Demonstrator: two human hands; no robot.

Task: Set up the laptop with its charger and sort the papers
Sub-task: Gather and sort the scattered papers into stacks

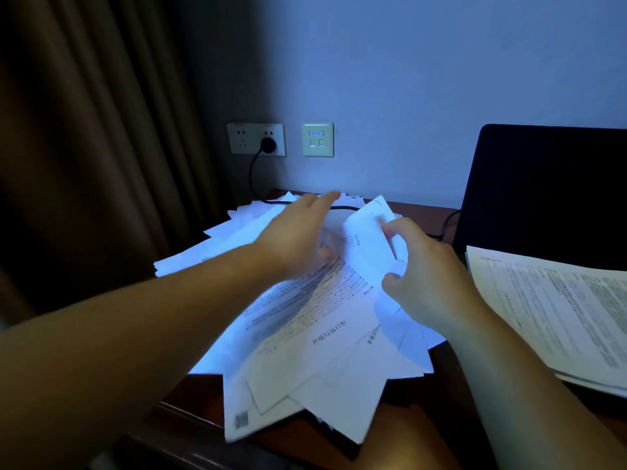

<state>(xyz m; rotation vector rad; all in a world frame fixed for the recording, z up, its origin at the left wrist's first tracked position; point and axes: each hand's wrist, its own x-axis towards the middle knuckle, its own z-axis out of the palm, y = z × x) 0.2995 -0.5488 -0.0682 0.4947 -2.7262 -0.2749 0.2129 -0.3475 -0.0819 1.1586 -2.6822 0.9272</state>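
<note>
Pinching one sheet (368,232) in my right hand (424,273) to lift it off the paper pile (305,334); left hand (298,232) flat, fingers spread, pinning the rest. Laptop (549,191) sits right of the pile, its cable (252,178) already in the wall socket (256,139) behind.

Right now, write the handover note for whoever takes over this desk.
Left hand: open, flat on the loose paper pile.
Right hand: grip pinches one sheet lifted off the pile.
Done: charger plug in the wall socket, its cable running toward the laptop; a sorted stack lies on the laptop.
Left: sort the remaining pile.
</note>
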